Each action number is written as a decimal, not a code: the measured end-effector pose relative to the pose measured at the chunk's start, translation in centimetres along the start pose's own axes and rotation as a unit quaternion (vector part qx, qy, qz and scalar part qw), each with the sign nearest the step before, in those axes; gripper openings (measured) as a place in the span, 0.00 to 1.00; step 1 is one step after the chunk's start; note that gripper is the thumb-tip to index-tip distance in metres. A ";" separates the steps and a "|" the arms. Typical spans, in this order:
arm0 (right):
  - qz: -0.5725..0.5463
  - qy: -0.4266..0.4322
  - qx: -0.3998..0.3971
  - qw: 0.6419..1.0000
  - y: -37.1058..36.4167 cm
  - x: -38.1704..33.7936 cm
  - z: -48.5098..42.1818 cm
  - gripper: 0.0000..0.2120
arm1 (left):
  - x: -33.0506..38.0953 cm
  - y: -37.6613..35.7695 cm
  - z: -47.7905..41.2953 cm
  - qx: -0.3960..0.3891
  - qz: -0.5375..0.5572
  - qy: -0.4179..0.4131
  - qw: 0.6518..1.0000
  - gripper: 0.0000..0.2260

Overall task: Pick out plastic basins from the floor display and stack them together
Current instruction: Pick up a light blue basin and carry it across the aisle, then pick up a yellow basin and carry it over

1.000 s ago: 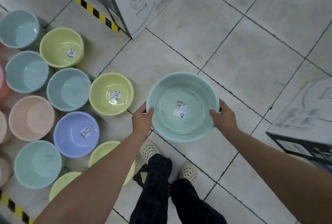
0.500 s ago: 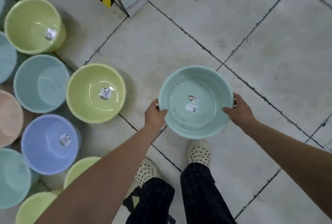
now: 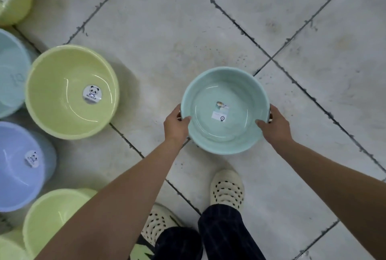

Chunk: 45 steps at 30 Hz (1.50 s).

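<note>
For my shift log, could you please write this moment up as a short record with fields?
Held: teal basin, upright, label inside
Left hand: grips its left rim, thumb inside
Right hand: grips its right rim, thumb inside
Contact with floor: cannot tell
Display, left of it: green basin with panda sticker, purple basin, blue basin
Stacking: teal basin not yet in another basin

The teal basin (image 3: 224, 111) has dropped toward the floor (image 3: 208, 19).
</note>
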State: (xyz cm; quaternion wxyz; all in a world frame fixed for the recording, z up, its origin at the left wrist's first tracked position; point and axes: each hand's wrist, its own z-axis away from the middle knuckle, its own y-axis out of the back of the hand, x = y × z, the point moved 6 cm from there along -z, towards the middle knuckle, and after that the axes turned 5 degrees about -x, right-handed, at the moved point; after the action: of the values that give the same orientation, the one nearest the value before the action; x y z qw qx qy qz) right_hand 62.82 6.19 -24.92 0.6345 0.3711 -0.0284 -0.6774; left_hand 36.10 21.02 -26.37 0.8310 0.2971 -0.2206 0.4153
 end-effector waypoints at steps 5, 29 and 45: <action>0.029 -0.024 0.019 0.999 -0.5 0.3 -0.1 0.26 | -0.2 -0.1 -0.5 -0.018 0.004 0.017 1.000 0.18; 0.311 0.202 -0.261 0.891 -20.3 -29.6 39.3 0.20 | -10.7 40.1 37.2 0.285 0.282 0.142 0.905 0.06; 0.481 0.219 -0.289 0.798 -37.2 -27.2 49.2 0.20 | -30.4 43.3 46.1 0.333 0.431 0.255 0.799 0.06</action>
State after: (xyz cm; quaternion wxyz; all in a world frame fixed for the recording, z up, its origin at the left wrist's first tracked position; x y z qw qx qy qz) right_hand 2.90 16.06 4.35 0.9459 0.2472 0.1336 -0.1622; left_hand -21.99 -6.43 1.87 0.4421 0.3132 0.0454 0.8393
